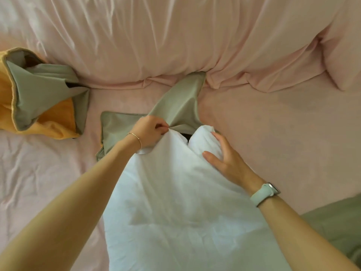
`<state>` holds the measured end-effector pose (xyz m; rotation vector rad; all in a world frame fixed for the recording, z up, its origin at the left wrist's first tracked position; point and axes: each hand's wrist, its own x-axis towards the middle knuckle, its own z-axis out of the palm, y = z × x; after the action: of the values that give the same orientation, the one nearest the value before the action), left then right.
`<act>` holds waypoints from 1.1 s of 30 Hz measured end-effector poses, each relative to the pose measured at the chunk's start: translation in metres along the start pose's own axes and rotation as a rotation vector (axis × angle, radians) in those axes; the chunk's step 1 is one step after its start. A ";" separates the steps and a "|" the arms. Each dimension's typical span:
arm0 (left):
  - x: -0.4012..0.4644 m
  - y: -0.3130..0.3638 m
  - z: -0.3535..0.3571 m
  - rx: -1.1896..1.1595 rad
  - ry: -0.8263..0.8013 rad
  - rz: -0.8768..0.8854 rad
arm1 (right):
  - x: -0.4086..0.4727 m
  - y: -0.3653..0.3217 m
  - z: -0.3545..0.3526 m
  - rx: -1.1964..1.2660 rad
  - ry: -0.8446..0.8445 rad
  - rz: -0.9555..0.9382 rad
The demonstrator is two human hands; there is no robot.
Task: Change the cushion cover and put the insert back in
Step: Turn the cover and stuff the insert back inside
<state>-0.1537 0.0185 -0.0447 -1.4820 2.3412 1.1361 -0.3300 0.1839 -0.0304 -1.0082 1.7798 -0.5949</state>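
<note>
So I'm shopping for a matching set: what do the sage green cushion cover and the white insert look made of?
Sage green cushion cover: smooth woven fabric, faint sheen, crisp folds; probably cotton or polyester. White insert: thin matte woven shell, finely wrinkled, puffy; filling hidden.

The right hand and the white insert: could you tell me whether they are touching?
Touching. The head view shows the right hand with palm and spread fingers pressed flat onto the white insert, denting its top corner beside the green cover.
</note>
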 end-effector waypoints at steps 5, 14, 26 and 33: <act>0.001 0.006 -0.016 -0.443 0.029 -0.117 | -0.014 -0.027 0.035 -0.167 -0.021 -0.327; -0.038 0.020 0.011 -0.402 0.197 -0.046 | 0.051 -0.021 0.092 -0.265 0.503 -0.363; -0.060 -0.012 0.020 0.117 0.425 0.042 | -0.018 -0.010 0.076 -0.472 0.449 -0.449; -0.048 -0.017 0.012 0.147 0.290 -0.020 | -0.030 -0.010 0.081 -0.583 0.462 -0.305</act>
<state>-0.1189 0.0569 -0.0384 -1.7095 2.5229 0.7678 -0.2471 0.2070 -0.0412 -1.6640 2.2973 -0.5305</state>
